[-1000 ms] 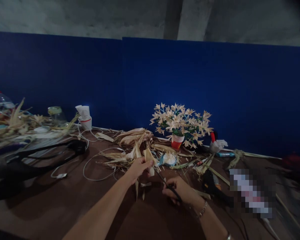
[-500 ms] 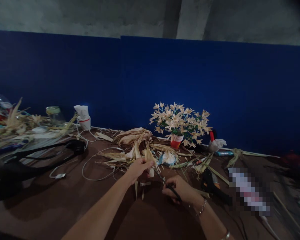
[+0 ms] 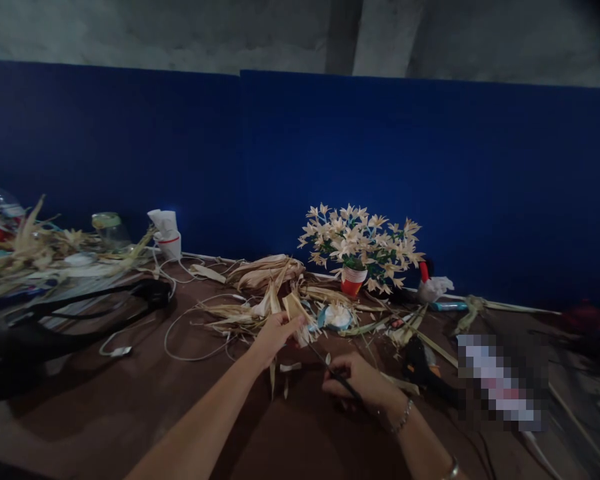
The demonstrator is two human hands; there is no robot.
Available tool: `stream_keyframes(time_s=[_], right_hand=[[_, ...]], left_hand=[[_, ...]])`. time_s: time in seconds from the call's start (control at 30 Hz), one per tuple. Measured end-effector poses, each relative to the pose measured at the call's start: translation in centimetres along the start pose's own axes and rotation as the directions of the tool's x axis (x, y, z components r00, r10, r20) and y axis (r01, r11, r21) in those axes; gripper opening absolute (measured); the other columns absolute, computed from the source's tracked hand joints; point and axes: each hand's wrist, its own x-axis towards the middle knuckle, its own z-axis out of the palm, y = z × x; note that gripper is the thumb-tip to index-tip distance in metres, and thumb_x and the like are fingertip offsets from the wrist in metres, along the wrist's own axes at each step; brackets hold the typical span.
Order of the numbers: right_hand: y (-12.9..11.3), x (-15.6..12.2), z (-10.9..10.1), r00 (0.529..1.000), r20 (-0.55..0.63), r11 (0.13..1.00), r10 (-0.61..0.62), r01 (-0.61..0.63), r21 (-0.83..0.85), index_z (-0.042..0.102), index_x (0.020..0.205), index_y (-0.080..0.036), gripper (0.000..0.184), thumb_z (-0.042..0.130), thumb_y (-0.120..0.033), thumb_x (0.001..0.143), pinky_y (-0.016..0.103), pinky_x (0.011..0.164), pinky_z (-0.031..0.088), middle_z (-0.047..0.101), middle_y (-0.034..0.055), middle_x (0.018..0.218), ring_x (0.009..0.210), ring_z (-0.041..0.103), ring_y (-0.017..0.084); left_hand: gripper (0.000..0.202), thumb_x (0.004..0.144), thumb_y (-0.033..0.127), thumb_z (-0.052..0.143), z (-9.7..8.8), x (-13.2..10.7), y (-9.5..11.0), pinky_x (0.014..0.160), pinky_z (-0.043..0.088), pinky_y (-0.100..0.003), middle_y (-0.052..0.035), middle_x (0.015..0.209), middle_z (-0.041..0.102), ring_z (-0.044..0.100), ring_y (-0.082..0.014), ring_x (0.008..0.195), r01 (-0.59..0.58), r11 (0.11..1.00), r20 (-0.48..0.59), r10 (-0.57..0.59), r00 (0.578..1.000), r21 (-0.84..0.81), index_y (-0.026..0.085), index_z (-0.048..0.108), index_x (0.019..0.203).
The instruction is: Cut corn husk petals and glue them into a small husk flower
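Pinched between the thumb and fingers of my left hand (image 3: pixel 275 339) is a pale strip of corn husk (image 3: pixel 293 307), pointing up and away from me. My right hand (image 3: pixel 363 381) grips dark scissors (image 3: pixel 344 383), whose blades reach toward the lower end of the husk. Whether the blades touch it is too small to tell. Small husk scraps (image 3: pixel 290 367) lie on the table just below my left hand. Behind it, loose husks (image 3: pixel 233 313) and a larger husk bundle (image 3: pixel 267 273) are heaped. Right of my left hand sits a light blue wrapper with white bits (image 3: pixel 337 316).
A bunch of husk flowers (image 3: pixel 355 240) stands in a red paper cup (image 3: pixel 353 283) by the blue partition (image 3: pixel 180 153). A black glue gun (image 3: pixel 423 367) lies to the right. White cable (image 3: pixel 180 359), a black strapped object (image 3: pixel 80 310) and a white cup (image 3: pixel 169 247) are left.
The husk in my left hand has turned, showing a broader face and leaning left. My right hand and the scissors have shifted only slightly.
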Motion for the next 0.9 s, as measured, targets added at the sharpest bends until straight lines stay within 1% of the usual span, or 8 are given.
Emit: stream_keyframes(time_s=[0.17,0.37,0.57,0.77,0.9], right_hand=[[-0.27,-0.04,-0.04,1.000,0.006,1.000,0.007,-0.007,-0.021,0.056,0.070,-0.014,0.026,0.064,-0.037,0.063,0.013,0.031,0.031,0.048,-0.0065,0.045,0.035,0.042,0.005],[-0.73,-0.26,-0.16,1.000,-0.001,0.999,0.012,-0.012,-0.041,0.057,0.070,-0.014,0.026,0.065,-0.038,0.063,0.014,0.032,0.031,0.049,-0.0064,0.044,0.035,0.041,0.005],[-0.86,-0.29,0.02,1.000,-0.012,0.999,0.001,-0.002,-0.036,0.056,0.068,-0.014,0.024,0.064,-0.037,0.063,0.014,0.032,0.029,0.048,-0.0065,0.043,0.034,0.038,0.004],[-0.50,-0.05,0.02,0.999,-0.035,0.999,0.003,-0.004,-0.036,0.057,0.067,-0.014,0.021,0.062,-0.034,0.064,0.015,0.032,0.025,0.044,-0.0072,0.041,0.034,0.034,0.004],[-0.66,0.00,0.04,0.999,-0.048,0.999,-0.021,0.019,-0.042,0.056,0.063,-0.014,0.020,0.064,-0.032,0.063,0.016,0.035,0.024,0.042,-0.0073,0.040,0.036,0.034,0.004]], left_hand=[[0.037,0.062,0.047,0.067,0.06,-0.10,0.01,0.042,0.042,-0.019,-0.0009,0.058,0.063,0.053,-0.0103,0.046,0.006,1.000,0.032,-0.006,0.999,0.014,0.013,0.063,0.076],[0.034,0.060,0.045,0.068,0.24,-0.22,0.17,0.042,0.041,-0.020,0.0001,0.058,0.062,0.053,-0.0103,0.046,0.020,1.000,0.010,-0.020,1.000,-0.002,0.014,0.063,0.074],[0.032,0.062,0.045,0.067,0.50,-0.54,0.25,0.042,0.041,-0.019,0.0008,0.058,0.062,0.052,-0.0100,0.047,0.020,1.000,0.038,-0.021,0.999,0.007,0.015,0.063,0.073],[0.032,0.062,0.044,0.067,0.55,-0.35,0.08,0.042,0.041,-0.019,-0.0001,0.058,0.063,0.053,-0.0105,0.046,0.032,0.999,0.007,-0.032,0.999,0.004,0.015,0.062,0.073],[0.035,0.060,0.046,0.068,0.70,-0.37,0.15,0.042,0.042,-0.019,-0.0001,0.057,0.063,0.053,-0.0100,0.045,0.020,1.000,-0.019,-0.020,1.000,-0.004,0.014,0.063,0.072]])
